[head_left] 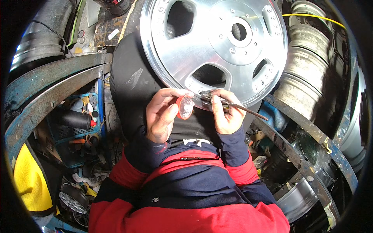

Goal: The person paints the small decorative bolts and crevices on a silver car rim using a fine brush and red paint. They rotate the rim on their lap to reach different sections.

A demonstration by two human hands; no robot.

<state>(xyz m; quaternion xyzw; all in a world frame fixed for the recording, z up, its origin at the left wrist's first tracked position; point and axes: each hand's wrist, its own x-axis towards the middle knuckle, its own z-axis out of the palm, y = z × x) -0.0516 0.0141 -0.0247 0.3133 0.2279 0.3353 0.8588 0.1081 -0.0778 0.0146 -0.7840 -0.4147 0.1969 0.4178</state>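
A polished silver wheel rim (202,48) leans across my lap, its near edge just beyond my hands. Between the fingers and thumb of my left hand (158,116) is a small red cap (186,108) with a shiny silvery inside, tilted to face up and right. My right hand (230,118) pinches a thin brush (250,112). Its dark handle points out to the right, and its dark tip is close to the wheel's near edge. Whether the tip touches the metal, I cannot tell.
Curved metal bars (50,83) flank me on both sides. A blue basket (64,136) at left holds a black spray can (75,119) and small items. Used rims (303,62) are stacked at right. A yellow cloth (31,180) hangs lower left.
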